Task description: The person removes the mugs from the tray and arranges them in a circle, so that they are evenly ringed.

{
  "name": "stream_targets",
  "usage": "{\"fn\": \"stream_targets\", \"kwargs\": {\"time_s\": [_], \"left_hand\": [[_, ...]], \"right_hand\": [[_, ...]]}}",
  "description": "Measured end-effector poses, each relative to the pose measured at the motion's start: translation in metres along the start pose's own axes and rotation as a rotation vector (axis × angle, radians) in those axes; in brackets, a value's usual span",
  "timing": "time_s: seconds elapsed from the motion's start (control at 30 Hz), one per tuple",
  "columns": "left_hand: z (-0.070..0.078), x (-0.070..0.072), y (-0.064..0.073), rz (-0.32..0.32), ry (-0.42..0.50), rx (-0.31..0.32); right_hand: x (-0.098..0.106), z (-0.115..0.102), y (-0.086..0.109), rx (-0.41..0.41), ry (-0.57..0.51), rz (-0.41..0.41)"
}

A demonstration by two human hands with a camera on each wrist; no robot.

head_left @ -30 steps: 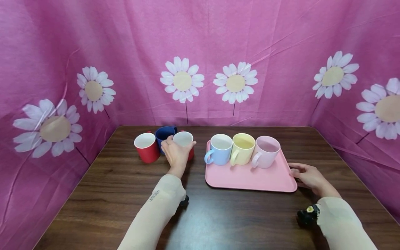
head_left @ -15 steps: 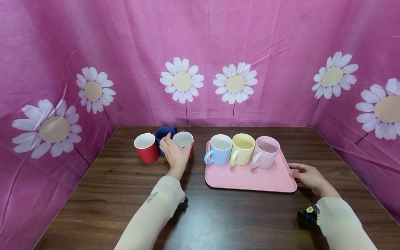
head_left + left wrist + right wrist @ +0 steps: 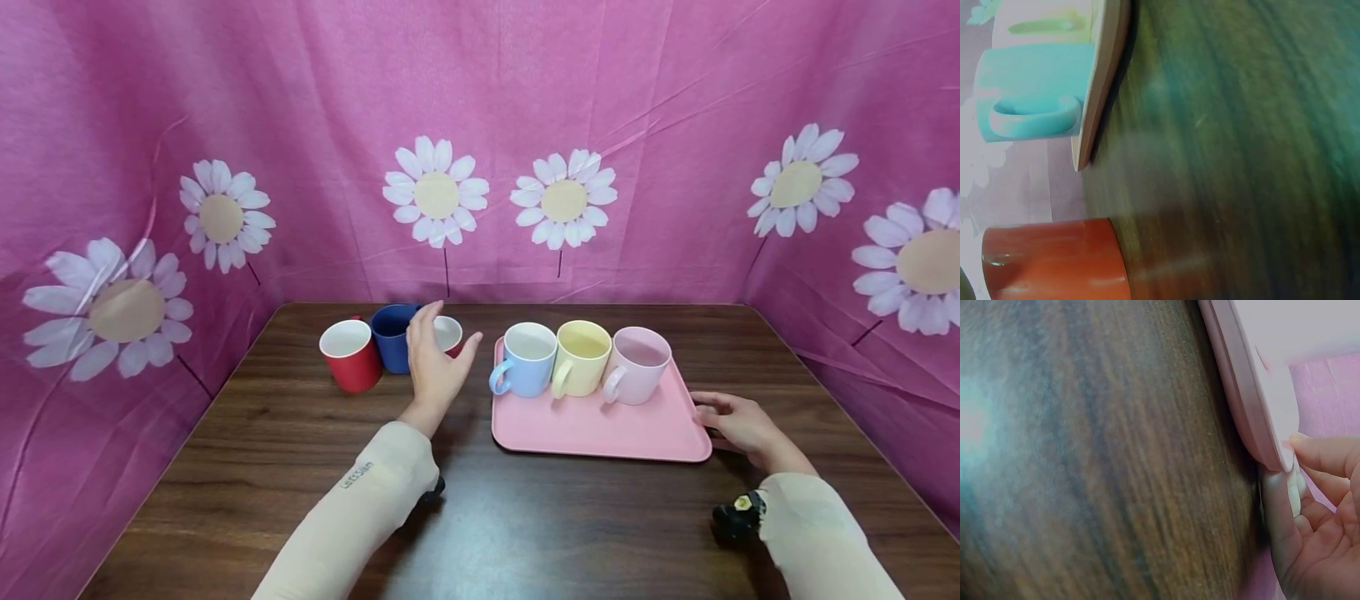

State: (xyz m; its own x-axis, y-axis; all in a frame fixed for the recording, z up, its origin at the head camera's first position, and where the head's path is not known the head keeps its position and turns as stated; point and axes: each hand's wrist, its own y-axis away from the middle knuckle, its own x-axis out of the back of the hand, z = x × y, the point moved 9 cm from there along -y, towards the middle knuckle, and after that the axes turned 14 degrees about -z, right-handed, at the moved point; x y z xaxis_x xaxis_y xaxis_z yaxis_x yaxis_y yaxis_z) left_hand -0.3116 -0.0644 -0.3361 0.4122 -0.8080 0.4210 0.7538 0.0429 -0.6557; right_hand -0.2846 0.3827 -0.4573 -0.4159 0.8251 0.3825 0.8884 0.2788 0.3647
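Note:
In the head view my left hand (image 3: 437, 367) is raised in front of the right-hand red mug (image 3: 448, 333), fingers and thumb spread apart, nothing between them. That mug (image 3: 1054, 262) stands upright at the bottom of the left wrist view, no fingers round it. To its left stand a dark blue mug (image 3: 392, 337) and another red mug (image 3: 352, 358), both white or blue inside. My right hand (image 3: 744, 427) holds the right edge of a pink tray (image 3: 600, 433); in the right wrist view thumb and fingertip (image 3: 1300, 442) pinch the rim.
On the tray's back half stand a light blue mug (image 3: 528, 362), a yellow mug (image 3: 582, 358) and a pale pink mug (image 3: 639, 367), handles toward the front left. A pink curtain (image 3: 495, 83) with daisies closes off the back and sides of the wooden table (image 3: 525, 525).
My left hand has let go of the right-hand red mug, its fingers spreading and shifting slightly right, so more of the blue mug shows. The right hand and tray stay put.

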Motion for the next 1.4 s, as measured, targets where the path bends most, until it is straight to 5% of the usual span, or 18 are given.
{"fn": "stream_targets", "kwargs": {"time_s": [0.27, 0.6, 0.8, 1.13, 1.4], "left_hand": [[0.009, -0.019, 0.002, -0.225, 0.003, -0.066], [0.014, -0.035, 0.010, -0.397, 0.016, -0.105], [0.008, -0.045, 0.015, -0.499, 0.016, -0.058], [-0.006, -0.069, 0.018, -0.786, 0.049, 0.085], [-0.015, -0.086, 0.021, -0.973, 0.198, 0.171]], "right_hand": [[0.000, -0.001, 0.000, -0.002, 0.012, 0.003], [-0.001, -0.002, 0.001, -0.012, 0.024, 0.004], [-0.001, -0.002, 0.001, -0.017, 0.031, 0.003], [-0.001, -0.003, 0.001, -0.016, 0.020, 0.001], [-0.002, -0.005, 0.002, -0.018, 0.018, 0.004]]}}
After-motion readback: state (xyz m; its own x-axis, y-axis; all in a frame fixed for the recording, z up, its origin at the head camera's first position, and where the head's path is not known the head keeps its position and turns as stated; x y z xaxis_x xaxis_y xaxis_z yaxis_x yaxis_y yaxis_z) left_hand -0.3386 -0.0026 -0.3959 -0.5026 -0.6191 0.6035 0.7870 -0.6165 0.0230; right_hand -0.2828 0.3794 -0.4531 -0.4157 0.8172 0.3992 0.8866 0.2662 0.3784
